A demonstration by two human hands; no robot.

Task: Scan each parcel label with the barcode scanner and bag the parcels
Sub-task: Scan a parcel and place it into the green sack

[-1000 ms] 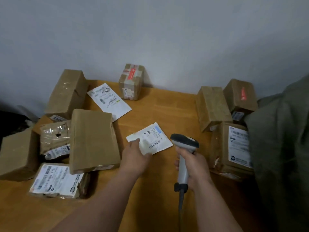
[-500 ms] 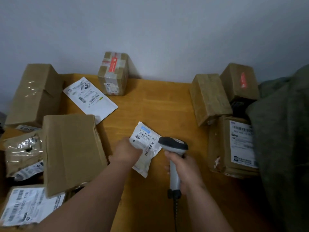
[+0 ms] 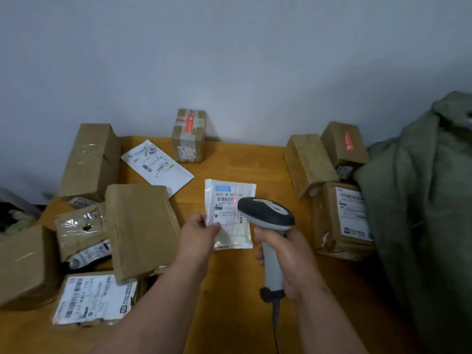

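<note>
Scanning is under way, by our reading — many parcels sit unbagged on the wooden table [image 3: 229, 290], so most of the work looks ahead of us.

At the far left a tall brown carton [image 3: 89, 159] glints with clear tape. Near it lie a crinkled, glossy plastic-wrapped packet [image 3: 81, 231] and, nearest us, a flat labelled parcel [image 3: 94, 297] with a big white barcode sheet. A plain kraft box [image 3: 140, 228] leans across them, matte and slightly creased. Beyond it rests a thin white mailer [image 3: 157, 167], and by the wall a small cube box [image 3: 189, 135] banded with red-printed tape.

In the middle our left hand [image 3: 196, 236] pinches the lower left edge of the small white pouch [image 3: 229, 213], held above the table with its label facing us; it is soft, shiny, wrinkled at the bottom. A red dot glows on its barcode. Our right hand [image 3: 288, 254] is wrapped round the grey handle of the barcode scanner [image 3: 265, 213], whose dark rounded head is aimed at the pouch.

To the right stand three more brown boxes [image 3: 309, 162], one scuffed and torn at a corner. At the far right slumps the olive cloth bag [image 3: 421, 213] — coarse and loosely folded; we cannot tell what it holds.
</note>
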